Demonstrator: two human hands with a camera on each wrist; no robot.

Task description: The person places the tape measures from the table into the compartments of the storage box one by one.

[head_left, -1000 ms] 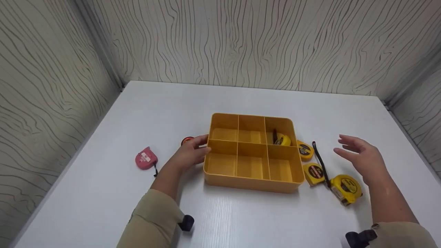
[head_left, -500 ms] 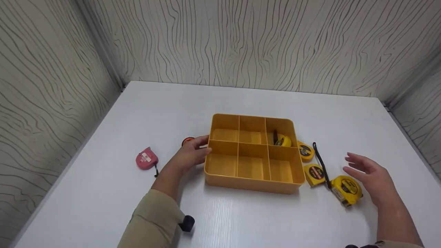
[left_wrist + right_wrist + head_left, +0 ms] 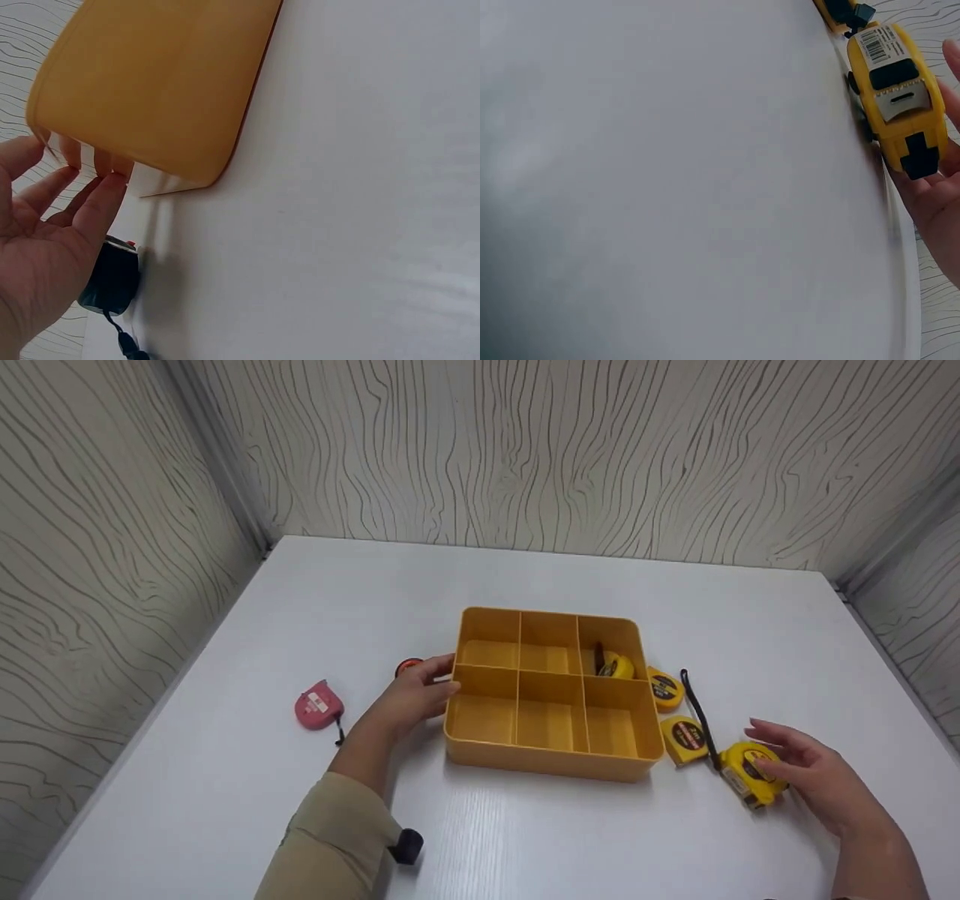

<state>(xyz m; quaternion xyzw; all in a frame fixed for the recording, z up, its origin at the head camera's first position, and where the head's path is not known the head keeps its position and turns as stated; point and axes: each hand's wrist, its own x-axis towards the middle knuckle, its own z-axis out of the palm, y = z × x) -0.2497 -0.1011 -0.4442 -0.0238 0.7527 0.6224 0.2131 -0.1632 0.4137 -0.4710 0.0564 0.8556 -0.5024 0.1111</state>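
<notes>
While the left hand (image 3: 409,697) touches a divided box (image 3: 551,759), the right hand (image 3: 821,780) curves round a big tape measure (image 3: 741,757)

As the box sits near the middle of the white counter (image 3: 547,847), the left hand is at its left wall, fingers loosely spread with their tips against the plastic. The right hand is well to the right of the box, spread around the big tape measure: in the head view its thumb lies over the top of the case (whether the hand presses on it, I cannot tell). The big tape measure lies to the right of the box's near right corner, and its edge bears a barcode sticker (image 3: 883,45).

Just beside the box's right wall are an orange tape measure (image 3: 665,688), partly hidden by the box, and, nearer the viewer, a yellow tape measure (image 3: 684,739). A black strap (image 3: 697,712) runs to the right of both, down to the big tape measure. Inside the box, the far right compartment holds a small tape measure (image 3: 619,666) with a dark strip (image 3: 598,657) beside it.

To the left of the box, well apart, lies a pink tape measure (image 3: 319,706) with a black cord (image 3: 340,731). Between that and the box, a red-and-black object (image 3: 409,664) shows partly behind the left hand.
</notes>
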